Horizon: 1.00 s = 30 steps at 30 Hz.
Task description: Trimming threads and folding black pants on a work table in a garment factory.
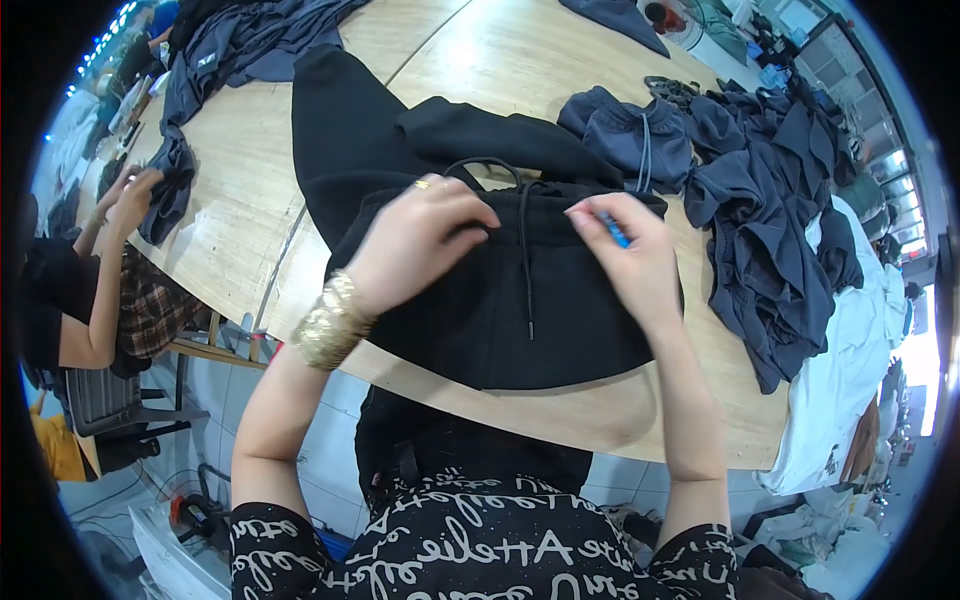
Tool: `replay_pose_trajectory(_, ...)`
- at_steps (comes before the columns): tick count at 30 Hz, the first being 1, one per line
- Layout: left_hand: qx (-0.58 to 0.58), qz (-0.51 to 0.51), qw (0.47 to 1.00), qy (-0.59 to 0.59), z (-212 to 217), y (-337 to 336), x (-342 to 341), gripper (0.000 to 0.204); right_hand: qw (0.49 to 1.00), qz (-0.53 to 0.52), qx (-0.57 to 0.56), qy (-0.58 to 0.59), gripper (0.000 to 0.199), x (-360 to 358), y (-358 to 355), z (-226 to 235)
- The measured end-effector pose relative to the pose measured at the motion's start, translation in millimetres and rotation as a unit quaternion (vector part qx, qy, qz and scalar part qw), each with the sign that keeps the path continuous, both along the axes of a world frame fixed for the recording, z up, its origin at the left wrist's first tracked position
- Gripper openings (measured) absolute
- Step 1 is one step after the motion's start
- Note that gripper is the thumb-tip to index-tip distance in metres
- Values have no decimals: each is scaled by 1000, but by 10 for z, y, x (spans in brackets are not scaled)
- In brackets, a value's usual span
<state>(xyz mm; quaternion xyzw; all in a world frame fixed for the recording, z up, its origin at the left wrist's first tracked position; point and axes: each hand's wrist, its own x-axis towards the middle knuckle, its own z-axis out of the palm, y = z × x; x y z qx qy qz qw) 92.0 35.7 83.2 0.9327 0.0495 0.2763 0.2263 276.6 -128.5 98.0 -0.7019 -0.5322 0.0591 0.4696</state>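
**Black fabric drawstring garment (pixel 590 330): position and hand state**

The garment lies on the pale wooden desk (pixel 580 415), its curved lower edge toward the wearer. A thin black cord (pixel 528 275) with a dark tip runs down its front. At the waistband (pixel 555 225), the bare left grip (pixel 425 240) is slightly open, thumb and forefinger parted; contact cannot be confirmed. The bare right grip (pixel 630 250) is curled closed around a small, slender blue implement (pixel 614 230). Beyond the waistband: a slate-blue drawstring fabric garment (pixel 630 135). Far left: a dark cloth heap (pixel 250 50).
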Motion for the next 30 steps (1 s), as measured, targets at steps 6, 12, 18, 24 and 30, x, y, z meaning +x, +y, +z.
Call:
replay_pose_trajectory(6, -24, 26, 998, 47, -604, 114, 215, 16, 984, -92, -15, 149, 11, 104, 18, -776)
replay_pose_trajectory(12, 45, 36, 991, 117, -631, 157, 284, 12, 979, -89, -25, 179, 10, 97, 25, -792)
replay_pose_trajectory(18, 245, 17, 964, 102, -724, 49, 370, 7, 984, -84, -24, 154, 11, 108, 29, -841)
replay_pose_trajectory(24, 97, -6, 993, 63, -581, 167, 238, 5, 978, -68, -10, 195, 10, 131, -36, -748)
replay_pose_trajectory(30, -414, -27, 909, 51, -381, 245, 79, 12, 990, -61, -25, 125, 10, -1, -27, -352)
